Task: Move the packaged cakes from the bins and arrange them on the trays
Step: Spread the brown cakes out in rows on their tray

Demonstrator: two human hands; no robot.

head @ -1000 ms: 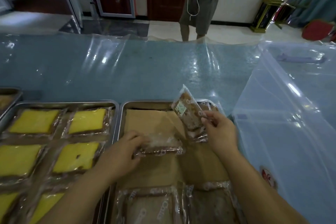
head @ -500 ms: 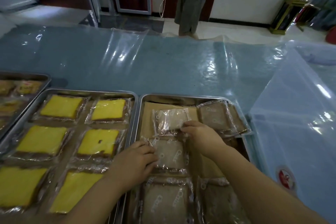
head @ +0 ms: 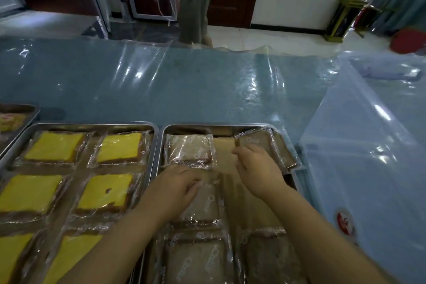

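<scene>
Cakes in clear wrappers lie on two steel trays set side by side on the bench (head: 184,87), which is covered with a clear film. The left tray (head: 92,124) holds yellow cakes (head: 118,147) in two columns. The right tray (head: 230,126), lined with brown paper, holds brown cakes: one at the far left (head: 189,150), one at the far right (head: 260,143) lapping over the tray's right rim, one at the middle left (head: 205,205), and two at the near edge (head: 198,260).

The left hand (head: 175,191) lies on the middle-left cake, its grip narrow, fingers bent onto the far edge of that wrapper. The right hand (head: 258,168) is at the near-left corner of the far-right cake with fingers curled; I cannot tell whether its grip has closed on the wrapper or only touches it.

A translucent bin (head: 357,168) stands just to the right of the right tray. A third tray (head: 32,108) shows at the left edge. A person (head: 193,7) stands beyond the bench.
</scene>
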